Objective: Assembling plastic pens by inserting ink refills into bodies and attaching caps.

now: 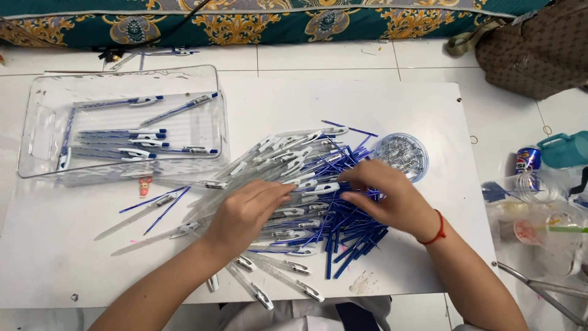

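Both hands, left (245, 211) and right (392, 199), pinch parts in the pen pile (306, 190); a sweep could tip the spring cup (401, 156) beside it.

A single view is provided, from a camera worn on the person's head. It faces steeply downward and slightly forward over the white surface (73, 257), close enough that both forearms enter from the bottom edge. The left hand (245, 211) and right hand (386, 196) sit near frame centre. The far edge of the frame reaches the tiled floor (324, 58) and a patterned cushion (257, 21).
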